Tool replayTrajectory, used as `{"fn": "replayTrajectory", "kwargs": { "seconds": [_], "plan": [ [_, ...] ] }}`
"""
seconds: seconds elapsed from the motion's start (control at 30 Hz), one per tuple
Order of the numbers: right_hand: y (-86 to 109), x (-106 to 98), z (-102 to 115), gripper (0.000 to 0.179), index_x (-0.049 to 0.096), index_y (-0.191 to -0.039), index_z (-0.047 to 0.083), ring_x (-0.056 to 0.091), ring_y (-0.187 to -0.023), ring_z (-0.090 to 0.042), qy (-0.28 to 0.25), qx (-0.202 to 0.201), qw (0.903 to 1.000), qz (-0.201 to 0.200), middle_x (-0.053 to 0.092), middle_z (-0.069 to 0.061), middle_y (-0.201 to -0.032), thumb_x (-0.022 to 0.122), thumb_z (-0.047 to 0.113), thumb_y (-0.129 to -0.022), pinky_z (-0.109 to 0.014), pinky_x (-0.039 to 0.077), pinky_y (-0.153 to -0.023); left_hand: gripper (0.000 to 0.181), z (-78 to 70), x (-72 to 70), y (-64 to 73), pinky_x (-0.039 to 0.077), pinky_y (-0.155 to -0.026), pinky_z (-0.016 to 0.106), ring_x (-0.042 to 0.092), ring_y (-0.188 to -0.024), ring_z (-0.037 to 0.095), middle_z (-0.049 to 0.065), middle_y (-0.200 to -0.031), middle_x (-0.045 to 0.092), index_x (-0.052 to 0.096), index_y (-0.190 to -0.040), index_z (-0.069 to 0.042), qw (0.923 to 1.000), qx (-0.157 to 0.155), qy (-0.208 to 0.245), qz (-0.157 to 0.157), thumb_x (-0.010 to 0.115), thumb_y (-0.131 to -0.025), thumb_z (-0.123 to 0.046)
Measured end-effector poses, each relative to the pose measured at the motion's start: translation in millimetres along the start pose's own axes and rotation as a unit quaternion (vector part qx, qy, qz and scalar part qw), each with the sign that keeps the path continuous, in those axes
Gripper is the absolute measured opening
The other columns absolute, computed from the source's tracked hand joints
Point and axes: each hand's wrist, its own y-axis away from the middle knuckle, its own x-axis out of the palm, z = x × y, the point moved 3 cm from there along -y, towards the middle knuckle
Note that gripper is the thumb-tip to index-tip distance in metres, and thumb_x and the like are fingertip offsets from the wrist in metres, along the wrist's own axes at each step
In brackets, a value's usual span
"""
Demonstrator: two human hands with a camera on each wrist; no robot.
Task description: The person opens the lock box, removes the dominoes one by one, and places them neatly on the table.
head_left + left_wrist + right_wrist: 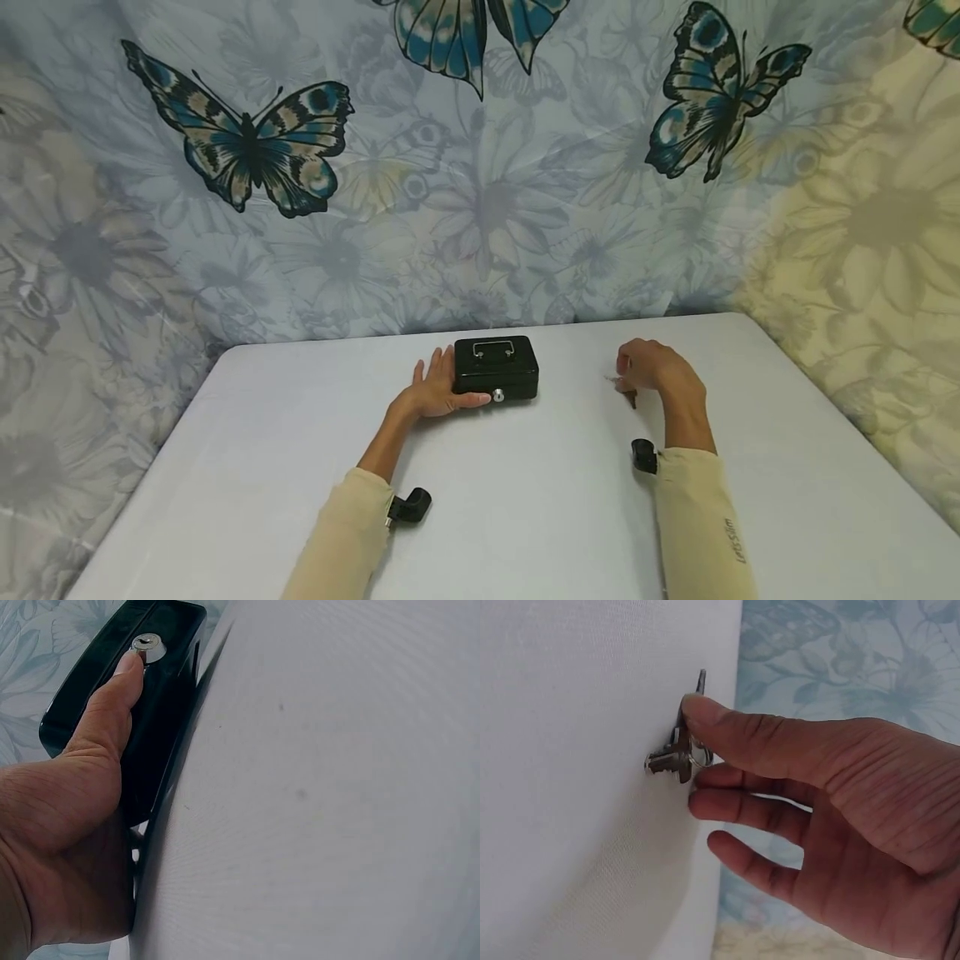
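Note:
A black cash box (496,367) with a wire handle on its lid and a round silver lock (148,646) on its front stands near the table's back edge. Along its left side lie the outstretched fingers of my left hand (435,390), while the straight thumb (112,697) rests across the front, its tip at the lock. To the right, apart from the box, my right hand (660,367) pinches small metal keys on a ring (676,754) between thumb and forefinger. One key points up past the thumb, another toward the tabletop. The other fingers are loosely bent.
The white tabletop (517,500) carries the box and ends at a back edge just behind it. Behind and beside the table hangs a cloth (495,208) printed with butterflies and flowers. Black wrist cameras (410,506) sit at both sleeve cuffs.

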Motion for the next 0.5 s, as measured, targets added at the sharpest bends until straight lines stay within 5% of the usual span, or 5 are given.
{"fn": "replayTrajectory", "kwargs": {
  "seconds": [0.5],
  "plan": [
    [-4.6,2.3,-1.2,0.01,0.069,-0.091,0.001,0.055,-0.079,-0.023,-0.022,-0.029,0.9993,-0.005,0.067,-0.009,-0.087,0.076,0.008,-0.091,-0.035,0.047,-0.068,0.126,-3.6,-0.4,-1.9,-0.007,-0.133,0.057,-0.01,-0.166,0.034,0.022,-0.176,-0.008,-0.009,-0.165,0.003,0.9998,-0.019,-0.003,0.0,0.065,-0.091,-0.068]
  ]
}}
